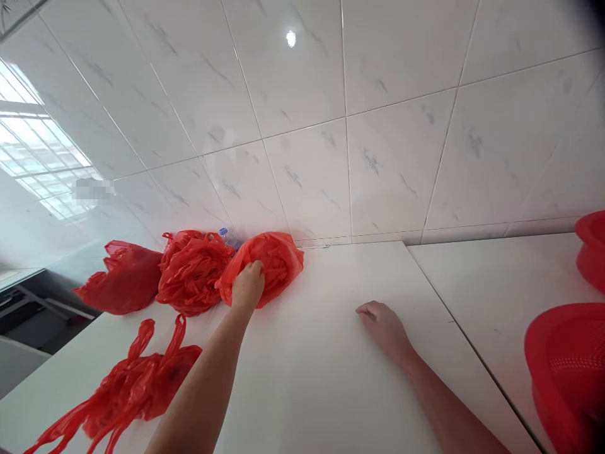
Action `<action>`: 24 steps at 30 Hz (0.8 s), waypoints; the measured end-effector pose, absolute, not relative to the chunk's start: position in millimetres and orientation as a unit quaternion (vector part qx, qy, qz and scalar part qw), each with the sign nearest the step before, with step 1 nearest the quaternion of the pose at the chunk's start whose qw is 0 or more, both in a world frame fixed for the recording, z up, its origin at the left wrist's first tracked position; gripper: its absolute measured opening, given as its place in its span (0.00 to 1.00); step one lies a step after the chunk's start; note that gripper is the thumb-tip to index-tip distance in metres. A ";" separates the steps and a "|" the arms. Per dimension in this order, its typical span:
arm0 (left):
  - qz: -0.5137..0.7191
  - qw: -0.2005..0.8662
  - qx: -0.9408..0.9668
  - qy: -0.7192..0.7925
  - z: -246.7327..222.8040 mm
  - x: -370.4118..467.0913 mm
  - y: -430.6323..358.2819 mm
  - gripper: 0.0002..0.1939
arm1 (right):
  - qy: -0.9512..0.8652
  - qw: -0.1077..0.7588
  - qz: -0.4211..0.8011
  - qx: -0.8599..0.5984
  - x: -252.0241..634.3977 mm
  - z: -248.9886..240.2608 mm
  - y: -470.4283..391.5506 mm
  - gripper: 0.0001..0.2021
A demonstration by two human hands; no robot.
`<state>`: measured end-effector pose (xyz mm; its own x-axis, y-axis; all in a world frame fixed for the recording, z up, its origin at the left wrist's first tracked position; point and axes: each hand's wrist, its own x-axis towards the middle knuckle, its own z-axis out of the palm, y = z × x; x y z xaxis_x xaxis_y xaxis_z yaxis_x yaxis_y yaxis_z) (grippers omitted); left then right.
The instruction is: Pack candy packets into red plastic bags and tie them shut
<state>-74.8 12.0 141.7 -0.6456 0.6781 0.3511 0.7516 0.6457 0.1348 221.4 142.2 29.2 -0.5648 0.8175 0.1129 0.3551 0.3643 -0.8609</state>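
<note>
My left hand [248,287] reaches to the back of the white table [326,359], its fingers closed on the rim of a crumpled red plastic bag [281,265]. What the bag holds, if anything, I cannot see. Over the middle of the table is my right hand [386,329], fingers curled together with nothing visible in them. Against the left side of the gripped bag sits another bunched red plastic bag [193,274].
A fuller red bag [130,277] stands at the far left, with a red bag with loose handles [142,384] in front. A clear bottle [228,238] is tucked behind the bags. A red basket [567,372] and a red container [590,252] stand right, before the tiled wall [302,170].
</note>
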 end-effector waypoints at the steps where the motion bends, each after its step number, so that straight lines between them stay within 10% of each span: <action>1: -0.152 0.154 -0.392 -0.894 146.7 -72.5 12.3 0.13 | -0.780 0.277 0.416 -0.376 221.9 28.7 142.7 0.12; 12: -0.187 -0.102 -0.554 -0.805 124.8 -10.6 1.8 0.07 | -0.827 0.366 0.351 -0.245 137.5 43.5 77.2 0.28; 24: -0.071 -0.053 -0.527 -0.845 122.2 -50.9 33.8 0.23 | -0.771 0.355 0.475 -0.234 117.3 29.1 80.0 0.07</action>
<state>-50.9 33.8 122.2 -0.4383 0.8987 -0.0151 0.8837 0.4339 0.1754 117.3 80.0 29.1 -0.6384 0.6975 0.3253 0.0234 0.4401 -0.8977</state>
